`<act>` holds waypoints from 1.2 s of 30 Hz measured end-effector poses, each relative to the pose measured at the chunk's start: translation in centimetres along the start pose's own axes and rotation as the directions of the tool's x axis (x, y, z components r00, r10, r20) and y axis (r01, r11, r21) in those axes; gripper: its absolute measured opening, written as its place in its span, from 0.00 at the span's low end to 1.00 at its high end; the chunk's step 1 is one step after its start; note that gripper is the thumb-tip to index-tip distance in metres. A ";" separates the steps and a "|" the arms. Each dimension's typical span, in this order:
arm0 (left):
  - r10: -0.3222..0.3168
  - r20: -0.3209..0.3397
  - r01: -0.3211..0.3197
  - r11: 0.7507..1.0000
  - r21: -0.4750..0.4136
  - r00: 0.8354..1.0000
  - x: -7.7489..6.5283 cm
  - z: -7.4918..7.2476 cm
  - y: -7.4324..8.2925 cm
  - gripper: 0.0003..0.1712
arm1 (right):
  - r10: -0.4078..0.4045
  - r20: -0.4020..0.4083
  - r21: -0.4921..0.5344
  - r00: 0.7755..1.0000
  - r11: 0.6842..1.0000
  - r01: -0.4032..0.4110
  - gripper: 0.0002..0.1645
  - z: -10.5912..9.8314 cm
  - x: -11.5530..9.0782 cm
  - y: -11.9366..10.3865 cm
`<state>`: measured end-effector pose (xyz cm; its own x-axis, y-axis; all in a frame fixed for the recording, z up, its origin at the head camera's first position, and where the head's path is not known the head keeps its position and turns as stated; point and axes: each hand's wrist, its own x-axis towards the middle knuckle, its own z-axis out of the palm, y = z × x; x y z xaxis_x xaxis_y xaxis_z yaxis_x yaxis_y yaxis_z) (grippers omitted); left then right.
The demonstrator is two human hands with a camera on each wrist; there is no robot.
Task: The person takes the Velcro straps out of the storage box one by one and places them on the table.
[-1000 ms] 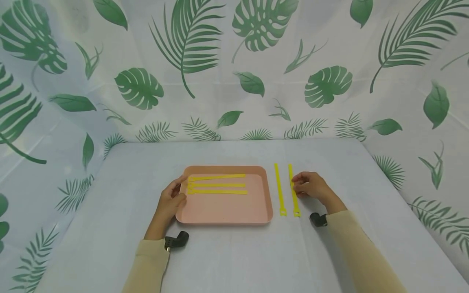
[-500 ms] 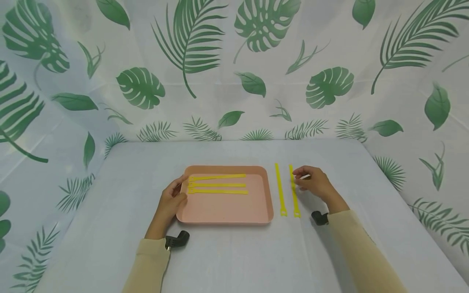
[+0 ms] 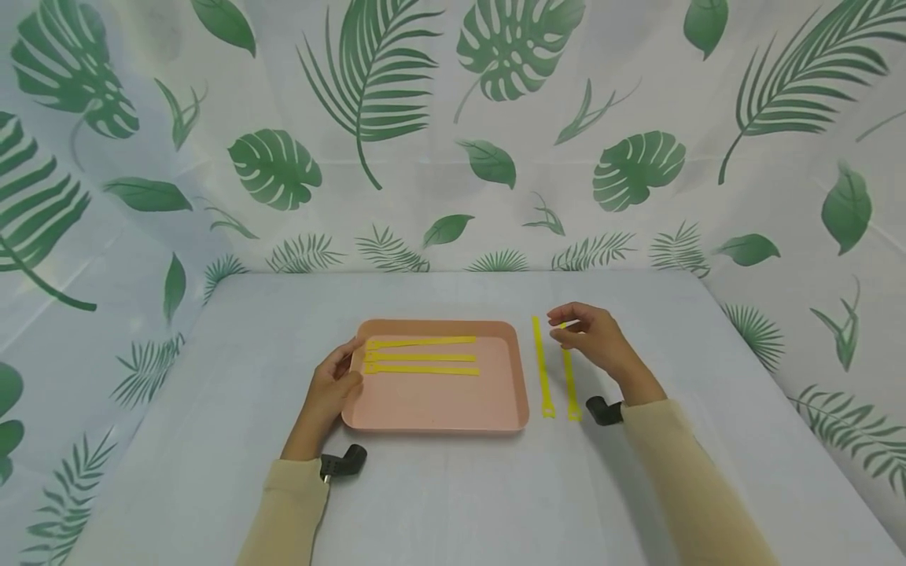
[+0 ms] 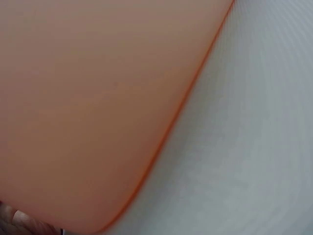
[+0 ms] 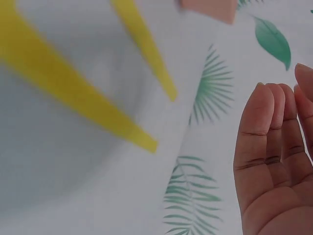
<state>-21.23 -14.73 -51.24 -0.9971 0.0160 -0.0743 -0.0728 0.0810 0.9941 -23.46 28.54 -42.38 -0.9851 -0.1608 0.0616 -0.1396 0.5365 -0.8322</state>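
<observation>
A pink tray [image 3: 435, 405] lies on the white-covered table, and my left hand [image 3: 331, 387] grips its left rim with the thumb over the edge. Three flat yellow cable straps [image 3: 425, 358] lie side by side in its upper half, slotted heads to the left. Right of the tray, two more straps stretch away from me on the cloth, a left one [image 3: 541, 365] and a right one [image 3: 571, 385]. Over the far part of the right strap hovers my right hand [image 3: 591, 338], thumb and fingers apart. In the right wrist view its curved fingers [image 5: 257, 112] hold nothing.
Black wrist cameras [image 3: 344, 460] stick out from both sleeves. A white backdrop [image 3: 524, 212] with green leaves rises behind the table [image 3: 453, 503] and along both sides.
My right hand has lifted off the right strap and shifted up and slightly left, its fingers spreading. Straps, tray and left hand stay as they were.
</observation>
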 end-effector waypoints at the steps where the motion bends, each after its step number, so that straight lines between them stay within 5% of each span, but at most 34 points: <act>1: 0.000 0.000 0.000 1.000 -0.001 1.000 0.0 0.0 0.0 0.44 | -0.007 0.003 0.013 1.000 1.000 0.007 0.19 0.2 0.1 -0.2; 10: 0.007 0.001 -0.007 1.000 -0.011 1.000 0.0 -0.1 -0.1 0.44 | -0.058 0.052 0.127 0.997 0.991 0.051 0.19 2.0 1.2 -2.0; 36: 0.018 -0.012 -0.018 1.000 -0.005 1.000 0.2 0.1 -0.1 0.43 | -0.078 0.175 0.191 0.981 0.981 0.044 0.19 7.5 3.6 -5.8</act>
<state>-21.42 -14.69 -51.36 -0.9985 0.0051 -0.0552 -0.0547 0.0753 0.9957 -25.41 18.61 -41.46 -0.9383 -0.3445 0.0288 -0.1606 0.3606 -0.9188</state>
